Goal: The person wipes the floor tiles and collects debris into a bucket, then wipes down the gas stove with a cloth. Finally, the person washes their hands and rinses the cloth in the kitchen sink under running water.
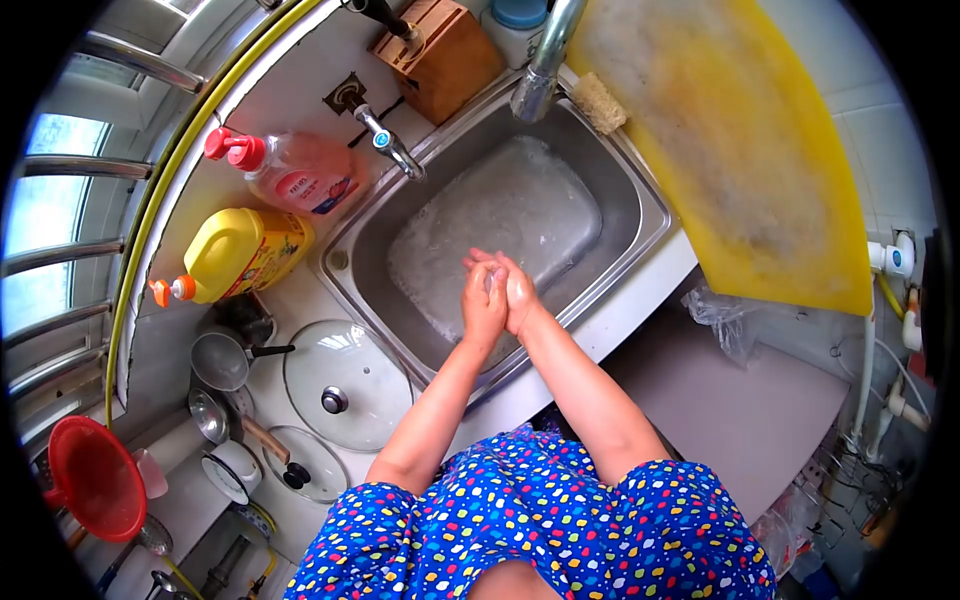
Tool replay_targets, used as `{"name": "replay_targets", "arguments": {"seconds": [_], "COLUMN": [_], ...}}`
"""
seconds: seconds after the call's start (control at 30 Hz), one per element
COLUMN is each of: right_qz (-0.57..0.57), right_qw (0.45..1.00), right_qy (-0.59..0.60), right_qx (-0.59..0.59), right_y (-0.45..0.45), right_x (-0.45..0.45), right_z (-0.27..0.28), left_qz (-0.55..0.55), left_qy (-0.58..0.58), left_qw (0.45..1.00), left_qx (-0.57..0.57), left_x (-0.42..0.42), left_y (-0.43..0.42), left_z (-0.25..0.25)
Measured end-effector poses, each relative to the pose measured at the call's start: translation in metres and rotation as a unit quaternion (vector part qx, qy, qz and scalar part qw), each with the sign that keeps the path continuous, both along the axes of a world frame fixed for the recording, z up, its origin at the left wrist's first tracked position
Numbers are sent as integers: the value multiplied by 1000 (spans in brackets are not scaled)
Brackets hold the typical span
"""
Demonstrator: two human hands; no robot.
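Observation:
Over the sink (625, 190), my left hand (482, 305) and my right hand (519, 293) are pressed together, fingers curled against each other. A small pale patch shows between them; whether it is foam or an object I cannot tell. Below the hands, greyish, sudsy water (470, 215) covers the sink's bottom. A tap spout (535, 95) reaches in from the far edge, and a smaller tap (395, 150) juts from the left wall. Neither hand touches the sink's rim.
Left of the sink stand a pink soap bottle (300, 175) and a yellow jug (245, 255). Glass lids (350, 375) and a small pan (220, 360) lie nearer. A knife block (440, 65), a sponge (600, 103) and a yellow board (740, 150) are around the far side.

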State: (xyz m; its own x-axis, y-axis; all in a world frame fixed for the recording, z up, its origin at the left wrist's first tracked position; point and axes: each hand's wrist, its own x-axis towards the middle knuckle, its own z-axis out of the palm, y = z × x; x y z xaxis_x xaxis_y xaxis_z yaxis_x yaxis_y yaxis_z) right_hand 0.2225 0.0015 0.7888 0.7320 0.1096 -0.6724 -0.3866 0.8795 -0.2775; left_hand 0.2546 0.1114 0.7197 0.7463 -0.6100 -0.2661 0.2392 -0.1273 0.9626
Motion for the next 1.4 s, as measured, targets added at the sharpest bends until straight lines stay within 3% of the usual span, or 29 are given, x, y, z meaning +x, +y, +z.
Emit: {"name": "replay_targets", "arguments": {"seconds": [0.07, 0.13, 0.2, 0.33, 0.4, 0.43, 0.5, 0.57, 0.6, 0.63, 0.7, 0.77, 0.83, 0.9, 0.93, 0.97, 1.0, 1.03, 1.1, 1.13, 1.17, 1.2, 1.23, 1.27, 1.3, 1.33, 1.37, 1.4], "right_qz": [-19, -24, -29, -42, -44, -30, -16, 107, 135, 137, 208, 157, 165, 158, 208, 209, 252, 294, 331, 364, 365, 389, 406, 406, 493, 575, 574, 592], "right_qw": [998, 997, 995, 975, 960, 943, 921, 892, 844, 845, 819, 787, 788, 723, 704, 705, 664, 619, 591, 561, 560, 484, 399, 399, 386, 371, 372, 420], "right_qy": [-6, -6, -7, 6, 4, 11, 17, -4, -9, -9, 59, 75, 99, 156, 179, 179, 189, 198, 136, 70, 71, -27, -125, -125, -128, -130, -132, -71], "right_qx": [-56, -77, -99, -219, -276, -332, -388, -439, -519, -517, -532, -592, -585, -654, -655, -654, -679, -701, -723, -740, -741, -784, -812, -813, -769, -717, -717, -684], "right_y": [4, 8, 11, 21, 25, 28, 26, 15, 5, -7, -31, -48, -64, -74, -76, -75, -74, -73, -71, -68, -65, -59, -56, -55, -52, -50, -50, -53], "right_x": [-2, -2, -2, -2, -3, -4, -4, -9, -7, -9, -1, 4, 15, 23, 29, 28, 28, 29, 27, 26, 25, 24, 21, 17, 14, 13, 16, 20], "right_z": [1, 10, 21, 20, 16, 16, 7, -23, -32, -41, -24, -58, -48, -46, -42, -36, -31, -27, -34, -37, -44, -52, -59, -60, -61, -62, -61, -59], "left_qz": [-129, 35, 197, 216, 239, 240, 327, 322, 288, 253, 243, 296, 347, 417, 417, 385, 340, 340, 244, 244, 134, 22, 22, -49, -119, -118, -39, 41], "left_qy": [21, -26, -73, -52, 90, 90, 396, 429, 447, 465, 428, 301, 249, 198, 199, 90, -22, -20, -322, -320, -293, -261, -261, -252, -242, -242, -147, -49], "left_qw": [990, 999, 975, 968, 965, 965, 856, 839, 845, 848, 870, 900, 892, 874, 874, 869, 835, 835, 781, 782, 831, 868, 868, 863, 854, 853, 905, 938], "left_qx": [-48, 13, 74, 115, 55, 55, -60, -93, -48, -4, 31, 107, 150, 150, 151, 298, 433, 432, 477, 477, 453, 423, 422, 435, 446, 447, 398, 341], "left_x": [17, -8, -21, -16, -13, -11, -1, 3, 7, 9, 9, 13, 22, 29, 31, 34, 36, 38, 34, 28, 21, 16, 7, -3, -9, -10, -9, -7], "left_y": [11, -14, -30, -33, -32, -29, -22, -10, -2, 3, 12, 22, 32, 55, 53, 50, 44, 38, 23, 16, 10, 2, -4, -10, -12, -10, -7, -4], "left_z": [-16, 41, 84, 92, 69, 61, 62, 66, 66, 66, 52, 43, 24, -26, -27, -23, -21, -18, -12, -22, -41, -44, -45, -30, -24, -25, -28, -31]}}
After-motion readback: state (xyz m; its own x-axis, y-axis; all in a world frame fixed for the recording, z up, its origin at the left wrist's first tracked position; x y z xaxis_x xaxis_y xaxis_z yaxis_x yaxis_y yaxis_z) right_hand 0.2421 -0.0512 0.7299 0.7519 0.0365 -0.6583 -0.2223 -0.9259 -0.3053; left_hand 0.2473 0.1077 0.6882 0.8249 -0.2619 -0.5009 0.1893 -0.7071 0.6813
